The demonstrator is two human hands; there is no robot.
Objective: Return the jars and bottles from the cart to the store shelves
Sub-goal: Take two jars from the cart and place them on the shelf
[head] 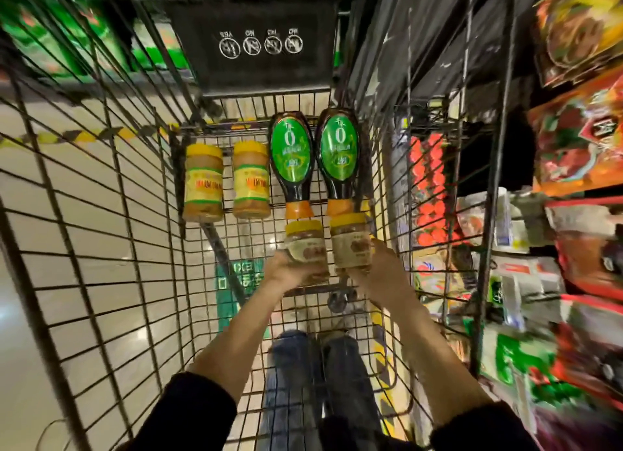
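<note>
I am looking down into the wire cart, which fills most of my view. The store shelves stand just outside it at 3 o'clock, packed with red and orange packets; that side is blurred.

On the cart floor at 12 o'clock two dark bottles lie side by side, the left bottle and the right bottle. Both have green labels, and their orange caps point toward 6 o'clock. At 10 o'clock from my hands lie two jars with yellow lids, the outer jar against the cart's side and the inner jar between it and the left bottle.

Just under the bottle caps are two more yellow-lidded jars, with their lids just beside those caps. The left hand has its grip closed around the left held jar. The right hand has its grip closed around the right held jar. The two held jars sit side by side, low inside the cart.
</note>
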